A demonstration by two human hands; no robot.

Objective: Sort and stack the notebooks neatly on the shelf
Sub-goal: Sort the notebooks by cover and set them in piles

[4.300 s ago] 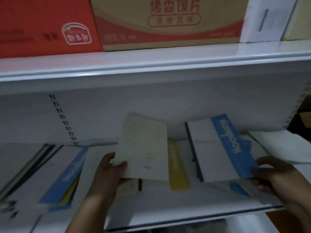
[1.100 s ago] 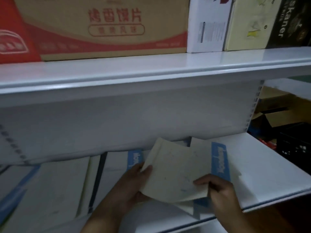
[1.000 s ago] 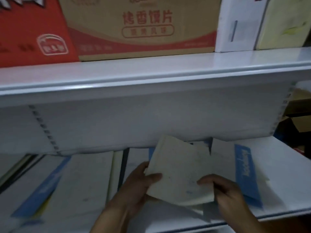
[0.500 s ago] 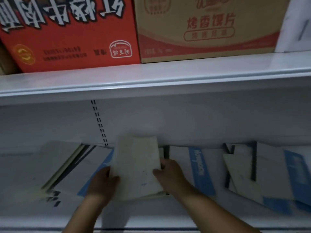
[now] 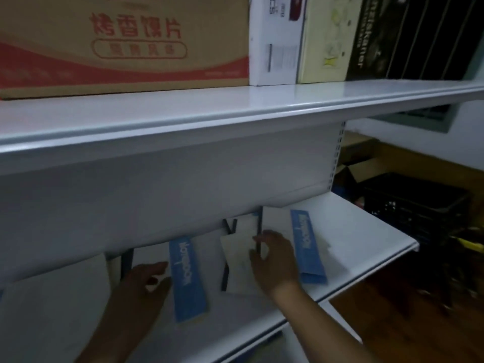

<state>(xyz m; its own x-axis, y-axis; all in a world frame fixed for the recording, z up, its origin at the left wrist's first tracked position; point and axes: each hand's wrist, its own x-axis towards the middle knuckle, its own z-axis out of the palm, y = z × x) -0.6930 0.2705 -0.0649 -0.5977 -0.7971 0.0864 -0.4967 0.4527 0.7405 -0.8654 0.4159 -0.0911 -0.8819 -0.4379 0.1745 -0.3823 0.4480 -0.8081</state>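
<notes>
- You had one view only, from the head camera, so nothing was shared with a second view.
- It faced the white shelf from close in, looking forward and slightly down.
- It sat just below the upper shelf, angled toward the right.

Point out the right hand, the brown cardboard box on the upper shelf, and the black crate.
right hand [image 5: 275, 260]: head view, back of the hand
brown cardboard box [image 5: 125, 40]: head view, printed front
black crate [image 5: 416, 205]: head view, side wall

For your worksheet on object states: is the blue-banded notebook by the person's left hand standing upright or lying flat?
Lying flat: the blue-banded notebook shows its whole cover face-up on the lower shelf.
</notes>
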